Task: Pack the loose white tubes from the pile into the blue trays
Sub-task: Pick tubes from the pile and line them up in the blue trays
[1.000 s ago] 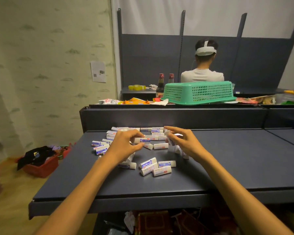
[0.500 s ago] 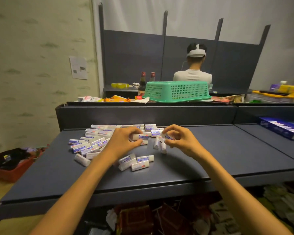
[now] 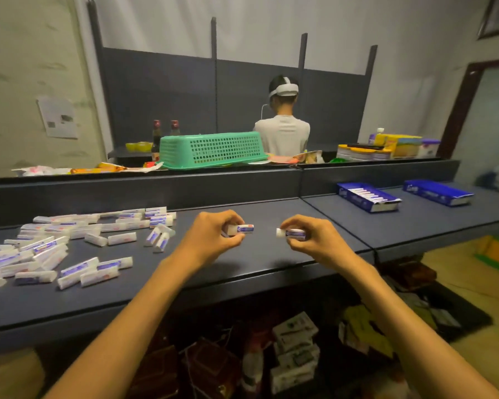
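Note:
Several loose white tubes [image 3: 69, 243] with blue labels lie scattered in a pile on the left of the dark shelf top [image 3: 257, 263]. My left hand [image 3: 211, 239] grips white tubes [image 3: 242, 228] above the shelf, right of the pile. My right hand [image 3: 311, 240] pinches another white tube [image 3: 291, 233] a short way to the right. Two blue trays stand far right: the nearer blue tray [image 3: 368, 197] holds a row of tubes, and what the farther blue tray [image 3: 438, 192] holds cannot be made out.
A raised dark ledge [image 3: 156, 188] runs behind the shelf top, carrying an upturned green basket [image 3: 213, 149], bottles and packets. A person sits behind it, facing away. Boxes and goods [image 3: 294, 355] fill the space under the shelf. A seam [image 3: 343, 226] divides two shelf sections.
Both hands have lifted tubes out of the pile and moved right, away from it. The view has swung right, bringing the two blue trays into sight.

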`<move>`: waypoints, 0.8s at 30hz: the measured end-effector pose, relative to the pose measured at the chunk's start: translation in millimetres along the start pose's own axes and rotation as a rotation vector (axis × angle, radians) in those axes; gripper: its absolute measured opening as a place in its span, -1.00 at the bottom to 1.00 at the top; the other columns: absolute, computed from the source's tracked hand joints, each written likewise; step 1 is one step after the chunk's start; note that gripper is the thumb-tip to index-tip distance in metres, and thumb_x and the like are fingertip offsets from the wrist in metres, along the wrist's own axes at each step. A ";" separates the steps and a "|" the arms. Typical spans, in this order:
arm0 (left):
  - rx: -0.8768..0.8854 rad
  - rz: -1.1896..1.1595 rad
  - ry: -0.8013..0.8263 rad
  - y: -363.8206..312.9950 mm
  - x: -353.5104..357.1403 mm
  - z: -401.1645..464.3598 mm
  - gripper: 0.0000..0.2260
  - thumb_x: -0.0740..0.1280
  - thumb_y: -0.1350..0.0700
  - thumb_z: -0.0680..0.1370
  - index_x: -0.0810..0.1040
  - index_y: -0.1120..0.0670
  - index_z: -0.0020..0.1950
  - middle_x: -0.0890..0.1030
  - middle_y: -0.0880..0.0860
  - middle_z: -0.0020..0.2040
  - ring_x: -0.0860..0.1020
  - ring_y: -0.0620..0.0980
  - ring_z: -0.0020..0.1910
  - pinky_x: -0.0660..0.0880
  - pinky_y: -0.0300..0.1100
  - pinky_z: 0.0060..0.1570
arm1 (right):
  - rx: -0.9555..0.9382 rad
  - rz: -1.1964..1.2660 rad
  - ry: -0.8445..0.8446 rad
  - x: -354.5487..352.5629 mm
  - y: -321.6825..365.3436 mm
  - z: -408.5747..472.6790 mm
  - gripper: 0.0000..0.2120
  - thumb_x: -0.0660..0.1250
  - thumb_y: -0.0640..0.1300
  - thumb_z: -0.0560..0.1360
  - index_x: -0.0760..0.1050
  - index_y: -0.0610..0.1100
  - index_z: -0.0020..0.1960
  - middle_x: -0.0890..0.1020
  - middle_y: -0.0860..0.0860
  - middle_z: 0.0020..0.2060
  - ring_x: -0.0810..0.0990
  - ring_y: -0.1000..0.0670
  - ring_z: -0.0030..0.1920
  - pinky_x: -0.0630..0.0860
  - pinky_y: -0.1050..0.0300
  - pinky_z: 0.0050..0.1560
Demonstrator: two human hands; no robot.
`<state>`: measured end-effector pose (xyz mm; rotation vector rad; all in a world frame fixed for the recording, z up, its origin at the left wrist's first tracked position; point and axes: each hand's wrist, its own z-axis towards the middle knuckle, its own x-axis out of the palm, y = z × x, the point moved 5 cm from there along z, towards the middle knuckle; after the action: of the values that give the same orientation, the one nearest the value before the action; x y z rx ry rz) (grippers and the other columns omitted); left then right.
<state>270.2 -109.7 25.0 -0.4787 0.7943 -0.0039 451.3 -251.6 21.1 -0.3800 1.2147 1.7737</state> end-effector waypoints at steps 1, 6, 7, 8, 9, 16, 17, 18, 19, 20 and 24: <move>0.014 0.002 0.002 -14.0 13.4 6.9 -0.83 0.44 0.02 0.40 0.66 0.00 -0.04 0.66 -0.06 -0.23 0.55 -0.19 -0.33 0.53 -0.24 -0.27 | -0.007 -0.014 -0.018 -16.2 -10.8 -8.6 -0.74 0.44 -0.30 0.42 0.61 -0.07 0.06 0.66 0.04 -0.08 0.63 0.12 -0.10 0.51 0.37 -0.09; 0.131 0.056 -0.006 -80.7 76.0 39.7 -0.82 0.46 0.04 0.40 0.67 0.03 -0.03 0.62 -0.05 -0.10 0.57 -0.08 -0.16 0.57 -0.10 -0.19 | 0.035 -0.119 -0.052 -86.6 -67.4 -47.5 -0.74 0.44 -0.24 0.45 0.61 -0.03 0.11 0.62 0.05 -0.02 0.58 0.09 -0.02 0.53 0.27 0.00; 0.144 0.064 -0.003 -91.1 87.2 46.6 -0.82 0.48 0.06 0.40 0.66 0.03 -0.02 0.62 -0.05 -0.08 0.56 -0.08 -0.14 0.57 -0.08 -0.17 | 0.042 -0.162 -0.051 -98.7 -78.2 -53.1 -0.74 0.44 -0.22 0.46 0.60 -0.03 0.13 0.62 0.05 -0.02 0.55 0.09 -0.01 0.50 0.27 0.00; 0.158 0.073 -0.005 -100.4 97.6 53.3 -0.83 0.49 0.07 0.40 0.66 0.02 -0.02 0.62 -0.05 -0.08 0.55 -0.08 -0.13 0.57 -0.07 -0.15 | 0.048 -0.198 -0.048 -110.1 -88.6 -58.3 -0.74 0.44 -0.20 0.46 0.60 -0.02 0.14 0.62 0.06 -0.02 0.54 0.08 -0.01 0.48 0.28 0.00; 0.172 0.082 -0.006 -108.8 107.7 60.5 -0.83 0.49 0.07 0.41 0.66 0.02 -0.02 0.62 -0.05 -0.08 0.55 -0.08 -0.12 0.57 -0.05 -0.15 | 0.056 -0.217 -0.051 -121.5 -98.9 -62.3 -0.73 0.44 -0.19 0.46 0.60 -0.02 0.14 0.61 0.08 -0.02 0.53 0.08 0.00 0.47 0.29 -0.01; 0.174 0.081 0.039 -138.3 178.8 115.4 -0.82 0.49 0.08 0.42 0.65 0.02 0.01 0.63 -0.05 -0.08 0.56 -0.05 -0.14 0.57 -0.02 -0.13 | 0.119 -0.241 -0.090 -177.4 -176.9 -65.8 -0.73 0.42 -0.19 0.47 0.57 -0.01 0.16 0.55 0.12 0.01 0.49 0.13 0.04 0.45 0.30 0.05; 0.163 0.079 0.038 -138.0 188.7 124.2 -0.81 0.49 0.08 0.42 0.65 0.02 0.01 0.63 -0.04 -0.08 0.56 -0.04 -0.14 0.57 -0.02 -0.13 | 0.120 -0.246 -0.090 -183.4 -188.9 -60.8 -0.72 0.42 -0.19 0.48 0.57 -0.01 0.17 0.53 0.13 0.02 0.48 0.14 0.06 0.45 0.31 0.04; 0.154 0.075 0.034 -137.2 198.2 133.7 -0.81 0.49 0.09 0.41 0.65 0.03 0.01 0.64 -0.03 -0.08 0.57 -0.04 -0.14 0.58 -0.03 -0.13 | 0.117 -0.253 -0.090 -189.1 -200.7 -54.9 -0.72 0.42 -0.18 0.48 0.57 -0.01 0.17 0.52 0.14 0.03 0.47 0.14 0.08 0.44 0.33 0.03; 0.147 0.074 0.027 -135.6 207.7 144.3 -0.82 0.49 0.09 0.41 0.66 0.04 0.00 0.65 -0.03 -0.08 0.58 -0.03 -0.14 0.58 -0.03 -0.13 | 0.113 -0.260 -0.091 -194.8 -212.7 -47.4 -0.71 0.43 -0.18 0.48 0.57 -0.02 0.18 0.52 0.13 0.05 0.46 0.14 0.10 0.43 0.33 0.02; 0.141 0.073 0.017 -134.0 216.9 155.4 -0.82 0.49 0.10 0.41 0.66 0.04 0.00 0.65 -0.02 -0.08 0.58 -0.03 -0.15 0.58 -0.03 -0.13 | 0.106 -0.266 -0.091 -200.6 -224.4 -39.2 -0.71 0.43 -0.17 0.48 0.57 -0.03 0.19 0.54 0.11 0.07 0.45 0.14 0.12 0.43 0.33 0.01; 0.093 0.067 -0.010 -125.7 251.3 207.3 -0.82 0.48 0.10 0.40 0.65 0.05 -0.02 0.65 -0.01 -0.11 0.58 -0.03 -0.20 0.58 -0.03 -0.16 | 0.102 -0.277 -0.072 -223.2 -271.0 -1.0 -0.70 0.45 -0.16 0.46 0.57 -0.02 0.18 0.57 0.00 0.11 0.49 0.10 0.11 0.43 0.29 -0.01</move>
<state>611.9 -182.0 29.4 -0.3633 0.7966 0.0239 790.2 -343.3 17.7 -0.4007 1.1375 1.4708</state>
